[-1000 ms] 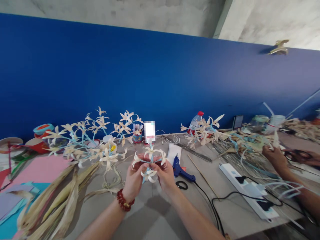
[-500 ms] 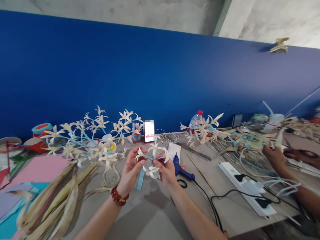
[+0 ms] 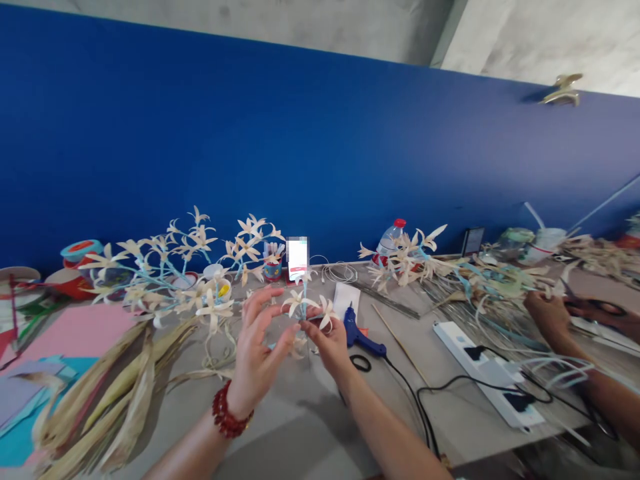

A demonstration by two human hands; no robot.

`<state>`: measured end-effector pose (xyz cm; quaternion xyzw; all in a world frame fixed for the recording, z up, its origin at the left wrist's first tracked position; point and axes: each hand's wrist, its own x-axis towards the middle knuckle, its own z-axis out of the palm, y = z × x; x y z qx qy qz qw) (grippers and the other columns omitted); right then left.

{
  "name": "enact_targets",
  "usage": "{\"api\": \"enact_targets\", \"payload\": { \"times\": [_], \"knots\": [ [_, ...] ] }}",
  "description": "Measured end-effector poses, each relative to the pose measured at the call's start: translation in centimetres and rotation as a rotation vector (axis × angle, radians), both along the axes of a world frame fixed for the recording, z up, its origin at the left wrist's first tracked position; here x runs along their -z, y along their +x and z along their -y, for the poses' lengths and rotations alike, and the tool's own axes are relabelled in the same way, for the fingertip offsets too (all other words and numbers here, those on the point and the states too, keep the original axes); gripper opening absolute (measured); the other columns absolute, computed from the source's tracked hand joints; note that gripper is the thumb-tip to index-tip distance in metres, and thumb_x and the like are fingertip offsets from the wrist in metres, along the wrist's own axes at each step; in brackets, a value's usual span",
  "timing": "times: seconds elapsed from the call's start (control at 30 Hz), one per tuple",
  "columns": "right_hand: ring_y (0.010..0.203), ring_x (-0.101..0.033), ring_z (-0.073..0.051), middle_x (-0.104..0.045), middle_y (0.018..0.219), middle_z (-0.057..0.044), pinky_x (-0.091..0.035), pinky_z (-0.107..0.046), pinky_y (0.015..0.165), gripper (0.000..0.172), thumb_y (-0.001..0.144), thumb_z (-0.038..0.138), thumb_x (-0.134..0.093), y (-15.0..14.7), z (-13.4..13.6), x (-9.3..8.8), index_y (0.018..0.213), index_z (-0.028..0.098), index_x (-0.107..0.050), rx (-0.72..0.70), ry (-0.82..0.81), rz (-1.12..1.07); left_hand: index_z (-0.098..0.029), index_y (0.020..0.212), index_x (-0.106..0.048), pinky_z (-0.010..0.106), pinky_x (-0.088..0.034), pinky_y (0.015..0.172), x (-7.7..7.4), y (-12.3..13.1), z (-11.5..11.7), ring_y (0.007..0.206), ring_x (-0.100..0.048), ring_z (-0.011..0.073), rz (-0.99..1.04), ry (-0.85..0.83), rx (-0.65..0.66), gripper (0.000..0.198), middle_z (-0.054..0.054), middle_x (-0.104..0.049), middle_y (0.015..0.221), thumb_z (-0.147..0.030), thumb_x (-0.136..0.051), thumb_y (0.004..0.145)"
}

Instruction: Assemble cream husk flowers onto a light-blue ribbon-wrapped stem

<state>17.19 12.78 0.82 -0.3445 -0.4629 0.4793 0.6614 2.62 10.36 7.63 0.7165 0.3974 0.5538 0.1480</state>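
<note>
Over the middle of the table, my right hand (image 3: 331,345) pinches a handmade flower sprig (image 3: 303,303) by its light blue stem. Its cream, pointed petals look like dried husk, and some blooms hang partly behind my fingers. My left hand (image 3: 260,353), with a red bead bracelet (image 3: 230,410) at the wrist, has its fingers spread just left of the sprig. The left thumb tip is close to the stem; whether it touches cannot be made out. To the right of my right hand lies a blue glue gun (image 3: 361,337), its black cord running toward the front.
Similar flower sprigs (image 3: 160,263) stand at the left, others (image 3: 405,257) by a red-capped bottle (image 3: 393,239). Dried husks (image 3: 125,400) and coloured paper (image 3: 80,333) lie left. A phone (image 3: 299,260) leans behind. At right are a power strip (image 3: 487,373) and a co-worker's hands (image 3: 547,313) with scissors (image 3: 595,308).
My left hand has let go of the sprig and spread its fingers. The sprig has turned more upright in my right hand. The light blue strip beneath is now hidden behind my left hand.
</note>
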Motion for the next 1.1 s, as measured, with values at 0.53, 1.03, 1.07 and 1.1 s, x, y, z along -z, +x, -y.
{"api": "enact_targets", "payload": {
  "times": [0.53,1.03,1.07,1.1],
  "knots": [
    [0.069,-0.056,-0.016,-0.063,0.074,-0.001,-0.047,-0.027,0.062,0.016,0.067,0.03,-0.077,-0.7,0.6,-0.4,0.074,0.02,-0.067,-0.009,0.01,0.012,-0.023,0.086,-0.069,0.04,-0.042,0.09,0.1,-0.1,-1.1,0.101,-0.054,0.0245,-0.073,-0.024,-0.028,0.01,0.006,-0.062,0.098,-0.021,-0.061,0.082],
    [0.068,-0.061,-0.017,-0.067,0.072,-0.001,-0.049,-0.029,0.069,0.02,0.066,0.033,-0.078,-1.7,0.8,0.3,0.077,0.02,-0.067,0.061,-0.047,-0.083,-0.023,0.086,-0.07,0.043,-0.043,0.09,0.3,-0.3,-1.3,0.098,-0.056,0.0265,-0.115,0.056,-0.015,0.012,0.006,-0.069,0.087,-0.017,-0.063,0.078],
    [0.067,-0.061,-0.017,-0.066,0.071,-0.001,-0.048,-0.029,0.068,0.02,0.066,0.033,-0.078,-1.7,0.8,0.3,0.076,0.019,-0.067,0.061,-0.049,-0.08,-0.023,0.085,-0.07,0.044,-0.043,0.09,0.3,-0.3,-1.3,0.098,-0.056,0.027,-0.117,0.056,-0.017,0.012,0.006,-0.07,0.086,-0.017,-0.063,0.077],
    [0.066,-0.061,-0.017,-0.066,0.069,-0.001,-0.048,-0.029,0.067,0.02,0.066,0.033,-0.078,-1.6,0.8,0.3,0.075,0.019,-0.067,0.06,-0.051,-0.077,-0.024,0.085,-0.07,0.045,-0.042,0.091,0.4,-0.3,-1.3,0.098,-0.057,0.0274,-0.119,0.055,-0.019,0.013,0.006,-0.07,0.085,-0.016,-0.063,0.077]
  ]
}}
